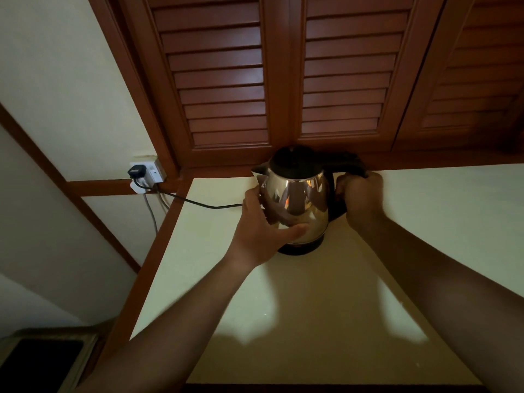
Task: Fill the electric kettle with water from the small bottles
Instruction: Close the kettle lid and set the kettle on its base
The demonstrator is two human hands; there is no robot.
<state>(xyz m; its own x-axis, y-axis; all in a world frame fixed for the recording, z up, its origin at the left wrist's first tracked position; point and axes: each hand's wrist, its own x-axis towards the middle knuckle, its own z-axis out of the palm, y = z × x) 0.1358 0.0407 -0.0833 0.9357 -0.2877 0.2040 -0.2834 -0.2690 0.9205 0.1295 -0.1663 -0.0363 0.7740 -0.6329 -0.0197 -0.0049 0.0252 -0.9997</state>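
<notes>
A shiny steel electric kettle [297,202] with a black lid stands on its black base [300,248] at the back of a cream counter [312,307]. The lid is closed and the spout points left. My left hand [259,231] cups the kettle's left side, thumb lying across its lower front. My right hand [360,194] grips the black handle on the right. No small bottles are in view.
A black power cord [198,203] runs left from the kettle to a plug in a wall socket [146,173]. Brown louvred doors [283,75] rise right behind the kettle. The counter's wooden edge runs down the left, with a dark-topped object [37,361] below it.
</notes>
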